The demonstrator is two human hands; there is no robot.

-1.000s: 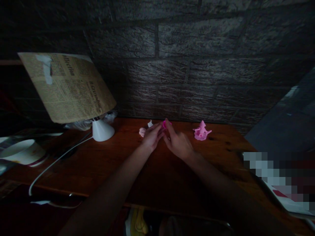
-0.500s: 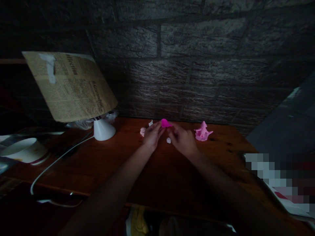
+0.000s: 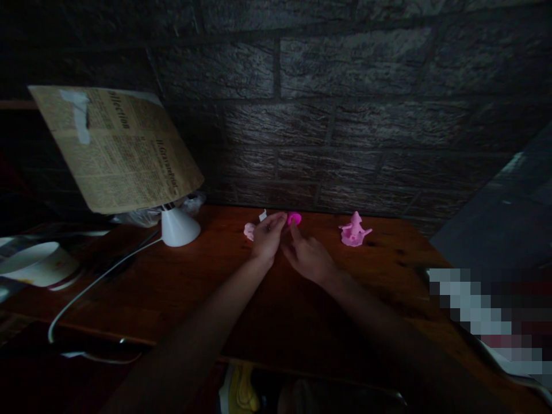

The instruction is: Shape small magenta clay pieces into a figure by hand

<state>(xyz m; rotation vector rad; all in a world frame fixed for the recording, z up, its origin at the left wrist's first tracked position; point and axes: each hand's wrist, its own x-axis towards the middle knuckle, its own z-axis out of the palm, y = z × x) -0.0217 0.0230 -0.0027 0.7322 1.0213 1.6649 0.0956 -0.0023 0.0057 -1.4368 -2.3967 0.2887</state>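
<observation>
1. Your left hand (image 3: 266, 238) is curving with its fingers close together, and its fingertips are touching the left edge of a bright pink piece (image 3: 298, 219); they seem to be gripping it, though you cannot tell how firmly.
2. Your right hand (image 3: 313, 259) is holding its forefinger out against the hollow of that piece while its other fingers are folding in; whether they are gripping anything, you cannot tell, as the palm is facing away.
3. The bright pink piece is sitting between your two hands, near the far edge of the table (image 3: 215, 287).
4. You appear to be shaping the hollow. For a good result, you should be backing the wall with your left fingertips, pressing lightly and evenly with the right, and turning the piece little by little; if it is soft, a hard push could be tearing or flattening the rim.
5. Counting what is lying about: one bright pink piece is resting at your fingers, one light pink model (image 3: 354, 233) is standing apart to the right, one pale pink lump (image 3: 249, 230) is lying just left of your left hand, and one white scrap (image 3: 263, 215) is showing behind that hand.
6. Farther left, one lamp (image 3: 125, 155) is standing, and one cup (image 3: 41, 264) is sitting beyond its one white cord (image 3: 92, 282).
</observation>
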